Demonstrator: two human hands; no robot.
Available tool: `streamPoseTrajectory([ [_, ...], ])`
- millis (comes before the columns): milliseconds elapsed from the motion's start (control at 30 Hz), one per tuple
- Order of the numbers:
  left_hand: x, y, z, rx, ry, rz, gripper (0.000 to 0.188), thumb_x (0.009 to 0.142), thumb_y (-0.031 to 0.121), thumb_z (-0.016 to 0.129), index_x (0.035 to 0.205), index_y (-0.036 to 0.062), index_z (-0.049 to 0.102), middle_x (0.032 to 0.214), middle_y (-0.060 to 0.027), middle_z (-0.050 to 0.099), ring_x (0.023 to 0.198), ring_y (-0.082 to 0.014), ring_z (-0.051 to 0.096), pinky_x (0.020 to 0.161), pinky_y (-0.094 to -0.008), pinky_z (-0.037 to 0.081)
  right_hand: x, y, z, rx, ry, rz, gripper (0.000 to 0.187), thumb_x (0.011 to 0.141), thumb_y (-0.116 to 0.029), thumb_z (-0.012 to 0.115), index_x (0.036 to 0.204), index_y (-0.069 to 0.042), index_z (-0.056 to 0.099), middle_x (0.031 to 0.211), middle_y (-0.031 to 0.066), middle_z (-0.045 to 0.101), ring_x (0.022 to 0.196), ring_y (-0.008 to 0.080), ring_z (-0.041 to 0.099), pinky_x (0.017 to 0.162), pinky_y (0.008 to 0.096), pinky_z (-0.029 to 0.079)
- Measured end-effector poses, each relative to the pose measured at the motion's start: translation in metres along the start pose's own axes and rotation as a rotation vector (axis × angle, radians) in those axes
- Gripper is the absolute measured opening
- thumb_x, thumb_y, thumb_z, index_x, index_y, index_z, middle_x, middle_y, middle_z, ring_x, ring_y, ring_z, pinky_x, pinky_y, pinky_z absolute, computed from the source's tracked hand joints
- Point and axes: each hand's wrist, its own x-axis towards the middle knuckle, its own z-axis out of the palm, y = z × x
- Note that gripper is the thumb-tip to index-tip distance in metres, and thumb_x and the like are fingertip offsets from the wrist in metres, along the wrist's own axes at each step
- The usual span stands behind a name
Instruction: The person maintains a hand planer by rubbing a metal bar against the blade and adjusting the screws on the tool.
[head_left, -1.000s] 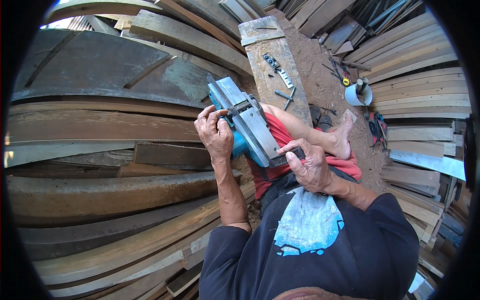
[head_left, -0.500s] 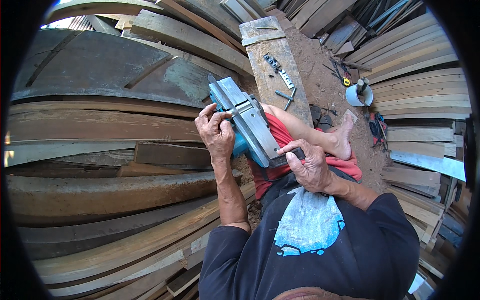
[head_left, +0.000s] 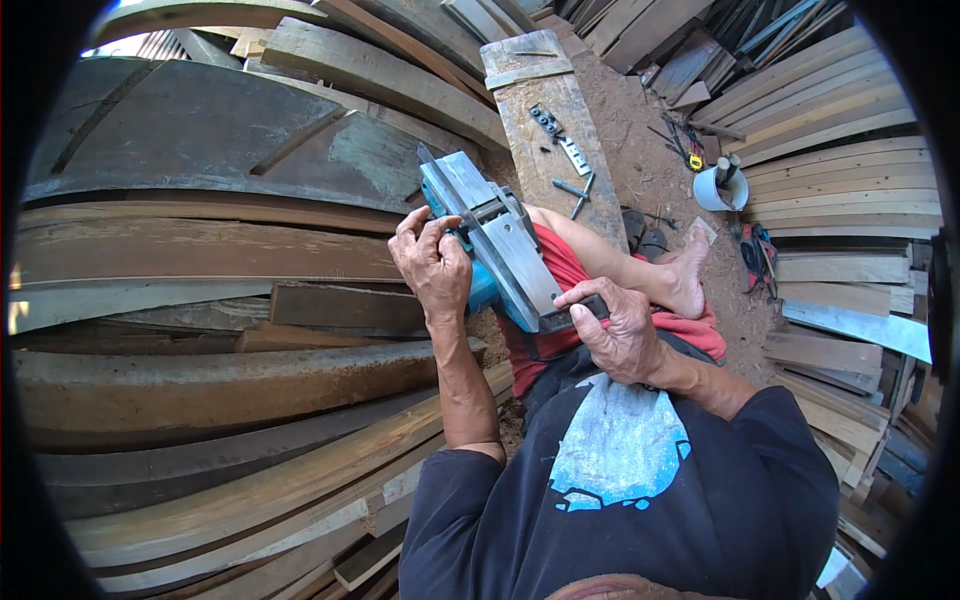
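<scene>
An electric planer (head_left: 515, 250), teal-bodied, lies upside down across my lap with its grey metal sole facing up. My left hand (head_left: 435, 262) is at the planer's left side, fingers bent and fingertips on the body beside the cutter slot. My right hand (head_left: 622, 335) is closed round the near end at a black part (head_left: 592, 308), its index finger lying on the sole. Whether that black part belongs to the planer I cannot tell. A dark gap shows across the sole at the cutter drum (head_left: 489, 211).
Ahead stands a worn wooden bench (head_left: 540, 95) with small black parts (head_left: 545, 121), a light metal piece (head_left: 574, 156) and a T-shaped wrench (head_left: 575, 190). To the right are a white bucket (head_left: 720, 188) and a yellow tape measure (head_left: 695, 161). Stacked planks (head_left: 200, 250) crowd both sides.
The bright metal across the cutter slot has given way to a dark gap, so the drum looks turned. My left fingertips have shifted slightly forward; my right hand stays put.
</scene>
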Motion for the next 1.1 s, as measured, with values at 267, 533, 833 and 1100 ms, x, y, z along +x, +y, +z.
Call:
streamPoseTrajectory([
  [267, 0.0, -0.002, 0.0, -0.013, 0.002, 0.01, 0.03, 0.084, 0.001, 0.057, 0.098, 0.0071, 0.083, 0.128, -0.0136, 0.065, 0.118, -0.032, 0.056, 0.104, -0.0453, 0.048, -0.001, -0.002, -0.001, 0.049, -0.025, 0.087, 0.013, 0.102, -0.006, 0.061, 0.112, 0.001, 0.065, 0.097, 0.0155, 0.074, 0.085, 0.0282, 0.075, 0.076, 0.0389, 0.059],
  [533, 0.001, -0.008, 0.001, -0.084, 0.018, 0.05, 0.026, 0.084, 0.0, 0.056, 0.093, 0.0055, 0.08, 0.127, -0.0138, 0.065, 0.117, -0.0312, 0.056, 0.102, -0.0447, 0.048, -0.002, 0.003, 0.0, 0.033, -0.012, 0.041, 0.013, 0.103, -0.006, 0.06, 0.112, 0.002, 0.065, 0.097, 0.0155, 0.073, 0.082, 0.0261, 0.075, 0.071, 0.037, 0.059],
  [833, 0.001, -0.009, -0.001, -0.135, -0.06, 0.048, 0.031, 0.082, -0.003, 0.052, 0.092, 0.0053, 0.08, 0.13, -0.011, 0.065, 0.123, -0.028, 0.057, 0.106, -0.044, 0.049, -0.001, 0.0, 0.0, 0.036, -0.014, 0.05, 0.013, 0.104, -0.008, 0.06, 0.113, 0.002, 0.065, 0.098, 0.0152, 0.074, 0.084, 0.0266, 0.076, 0.072, 0.0371, 0.06],
  [1100, 0.0, 0.001, -0.001, 0.027, 0.013, 0.011, 0.036, 0.085, -0.001, 0.052, 0.099, 0.0085, 0.084, 0.129, -0.0118, 0.066, 0.121, -0.0287, 0.057, 0.106, -0.0444, 0.048, 0.0, 0.002, -0.001, 0.019, -0.012, 0.015, 0.013, 0.104, -0.006, 0.06, 0.113, 0.002, 0.065, 0.098, 0.0155, 0.074, 0.087, 0.0272, 0.076, 0.076, 0.0387, 0.059],
])
